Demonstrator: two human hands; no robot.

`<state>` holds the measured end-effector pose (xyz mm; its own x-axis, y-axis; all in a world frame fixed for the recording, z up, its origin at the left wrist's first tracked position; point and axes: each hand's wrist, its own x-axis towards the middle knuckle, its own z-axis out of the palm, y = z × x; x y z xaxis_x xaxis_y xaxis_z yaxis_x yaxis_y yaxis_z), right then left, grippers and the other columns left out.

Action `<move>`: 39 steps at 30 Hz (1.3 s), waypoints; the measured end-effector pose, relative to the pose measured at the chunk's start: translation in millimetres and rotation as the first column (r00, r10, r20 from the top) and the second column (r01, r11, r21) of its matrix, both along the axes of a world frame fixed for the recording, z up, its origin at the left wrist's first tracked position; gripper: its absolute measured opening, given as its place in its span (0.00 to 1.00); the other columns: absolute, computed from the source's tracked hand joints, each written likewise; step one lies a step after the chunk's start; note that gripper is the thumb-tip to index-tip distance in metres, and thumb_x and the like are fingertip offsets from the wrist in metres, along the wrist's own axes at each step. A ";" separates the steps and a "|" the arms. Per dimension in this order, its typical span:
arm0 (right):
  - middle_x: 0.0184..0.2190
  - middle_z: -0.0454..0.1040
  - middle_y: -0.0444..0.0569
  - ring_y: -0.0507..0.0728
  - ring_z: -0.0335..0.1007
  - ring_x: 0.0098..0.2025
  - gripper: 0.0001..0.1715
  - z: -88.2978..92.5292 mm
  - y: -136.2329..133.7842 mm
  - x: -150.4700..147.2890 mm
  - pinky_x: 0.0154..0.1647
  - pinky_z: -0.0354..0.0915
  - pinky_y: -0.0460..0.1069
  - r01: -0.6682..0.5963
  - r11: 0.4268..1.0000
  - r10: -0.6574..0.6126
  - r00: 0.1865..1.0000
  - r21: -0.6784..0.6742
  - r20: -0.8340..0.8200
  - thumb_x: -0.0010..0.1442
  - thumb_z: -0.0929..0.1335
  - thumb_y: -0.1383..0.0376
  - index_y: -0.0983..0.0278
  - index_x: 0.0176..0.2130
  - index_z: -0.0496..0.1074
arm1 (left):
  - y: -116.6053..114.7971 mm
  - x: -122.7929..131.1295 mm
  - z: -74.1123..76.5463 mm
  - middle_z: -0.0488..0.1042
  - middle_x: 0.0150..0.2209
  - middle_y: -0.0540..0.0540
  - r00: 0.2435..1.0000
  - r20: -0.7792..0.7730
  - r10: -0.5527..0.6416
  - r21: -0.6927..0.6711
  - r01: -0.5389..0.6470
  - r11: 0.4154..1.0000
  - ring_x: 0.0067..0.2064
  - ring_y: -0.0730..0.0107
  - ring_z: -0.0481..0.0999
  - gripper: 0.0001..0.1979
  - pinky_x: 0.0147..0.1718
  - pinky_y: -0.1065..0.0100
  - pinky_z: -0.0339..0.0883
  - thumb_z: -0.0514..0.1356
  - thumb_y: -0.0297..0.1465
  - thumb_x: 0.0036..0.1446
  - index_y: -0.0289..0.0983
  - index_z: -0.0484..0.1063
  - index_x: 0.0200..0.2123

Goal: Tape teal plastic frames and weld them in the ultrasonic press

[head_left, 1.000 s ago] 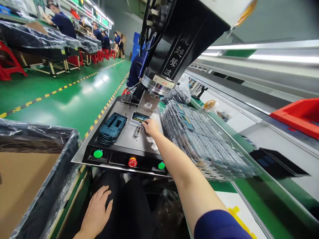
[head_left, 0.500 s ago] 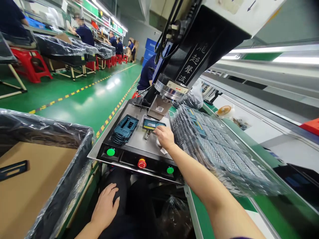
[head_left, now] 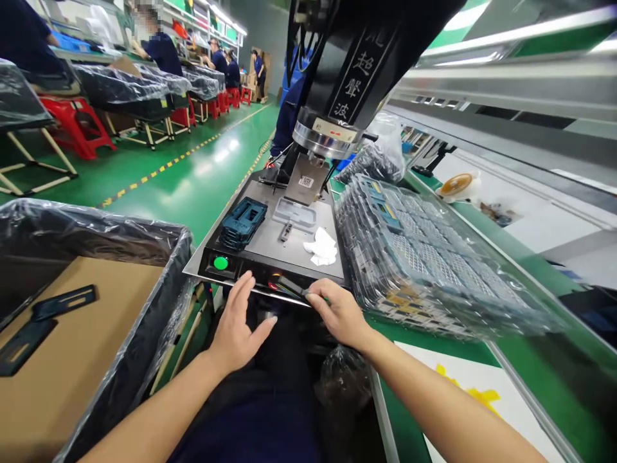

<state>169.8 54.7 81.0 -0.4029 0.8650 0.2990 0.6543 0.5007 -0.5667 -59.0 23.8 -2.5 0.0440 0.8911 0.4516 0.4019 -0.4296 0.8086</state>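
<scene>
My right hand [head_left: 337, 312] pinches the right end of a dark flat plastic part [head_left: 290, 287], seen nearly edge-on over the machine's front panel. Left of it my left hand [head_left: 238, 328] holds nothing, its thumb and fingers spread beside the panel. Behind the hands a clear fixture [head_left: 295, 214] lies bare on the metal plate, under the press head [head_left: 306, 180]. A stack of dark teal plastic parts [head_left: 243, 222] rests at the plate's left. A crumpled white cloth [head_left: 322, 247] lies at its right.
At the left stands a black plastic-lined bin [head_left: 180, 254] with cardboard [head_left: 110, 283] and dark frames [head_left: 65, 302] in it. Stacked clear trays [head_left: 414, 257] are close on the right. A green button [head_left: 220, 263] sits on the panel. People sit at benches farther back.
My right hand has drawn back from the fixture, bringing the part to the panel's front. My left hand has risen from my lap. The view has shifted, and two dark frames now show in the bin.
</scene>
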 end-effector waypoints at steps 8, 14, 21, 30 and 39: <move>0.23 0.69 0.43 0.50 0.62 0.24 0.26 -17.5 -35.0 -14.4 0.28 0.61 0.46 -0.133 0.583 -0.360 0.842 -0.801 -0.401 0.50 0.70 0.44 0.65 0.30 0.70 | -12.6 10.8 29.4 0.74 0.31 0.46 0.843 0.537 -0.031 -0.567 0.388 0.726 0.32 0.69 0.74 0.18 0.26 0.70 0.70 0.59 0.43 0.54 0.34 0.70 0.41; 0.27 0.72 0.44 0.51 0.63 0.28 0.19 -23.5 -44.8 -9.6 0.29 0.59 0.46 0.049 0.814 -0.127 0.987 -0.579 -0.094 0.57 0.66 0.52 0.65 0.36 0.76 | -26.4 12.5 25.5 0.72 0.26 0.50 0.842 0.540 0.005 -0.647 0.411 0.642 0.28 0.75 0.72 0.18 0.27 0.73 0.68 0.62 0.44 0.51 0.35 0.68 0.35; 0.30 0.75 0.45 0.54 0.68 0.31 0.16 -21.0 -54.8 -9.3 0.33 0.62 0.47 0.069 0.893 -0.050 0.997 -0.445 0.055 0.60 0.64 0.56 0.63 0.37 0.76 | -28.4 14.9 19.3 0.70 0.23 0.52 0.948 0.311 -0.064 -0.710 0.277 0.647 0.24 0.72 0.69 0.17 0.20 0.72 0.63 0.59 0.46 0.51 0.38 0.65 0.26; 0.39 0.73 0.53 0.56 0.70 0.40 0.21 -43.2 -69.3 -12.8 0.43 0.67 0.52 -0.012 0.957 0.021 0.999 -0.289 0.025 0.64 0.58 0.67 0.64 0.54 0.68 | -25.8 30.8 21.7 0.75 0.30 0.48 0.983 -0.167 0.077 -0.531 -0.155 0.833 0.32 0.64 0.74 0.24 0.31 0.67 0.62 0.64 0.51 0.43 0.40 0.69 0.37; 0.60 0.57 0.62 0.67 0.55 0.60 0.48 -11.3 -77.5 1.0 0.57 0.59 0.61 -0.112 0.992 0.125 0.917 -0.054 0.378 0.50 0.72 0.60 0.65 0.64 0.52 | -17.2 37.1 3.1 0.70 0.25 0.52 0.824 0.536 0.186 -0.615 0.230 0.754 0.26 0.73 0.68 0.19 0.26 0.72 0.62 0.58 0.48 0.54 0.36 0.71 0.35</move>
<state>170.9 -22.8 69.6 -0.5811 0.8102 0.0771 0.7605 0.5743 -0.3031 -21.8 6.5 0.6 0.0069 0.9646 -0.2634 -0.1867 0.2601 0.9474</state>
